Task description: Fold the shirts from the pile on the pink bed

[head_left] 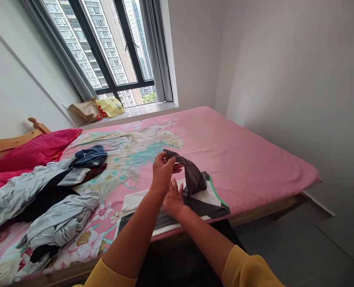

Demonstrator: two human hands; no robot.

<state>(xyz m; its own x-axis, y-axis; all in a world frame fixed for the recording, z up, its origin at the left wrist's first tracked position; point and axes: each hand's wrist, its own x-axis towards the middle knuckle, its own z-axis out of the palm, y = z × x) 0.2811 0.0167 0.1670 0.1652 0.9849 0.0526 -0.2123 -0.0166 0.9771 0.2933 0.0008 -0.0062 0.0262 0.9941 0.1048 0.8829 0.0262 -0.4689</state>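
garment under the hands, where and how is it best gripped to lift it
Probably pinch the garment at its green edge, coming from the right: that edge lies apart from both hands, while the right hand rests on the middle and the left hand pinches dark cloth.

Wooden bed with pink floral sheet (254,155): 1. Over its near edge: bare left hand (161,169), bare right hand (174,201); hands, 2. On that edge: white-and-grey, green-trimmed cloth garment (202,208), 1. Beyond bed: brown paper bag (87,110), yellow bag (112,107); bags, 2. Heaped cloth clothes (64,219) near bed's headboard: overlapping, count unclear.
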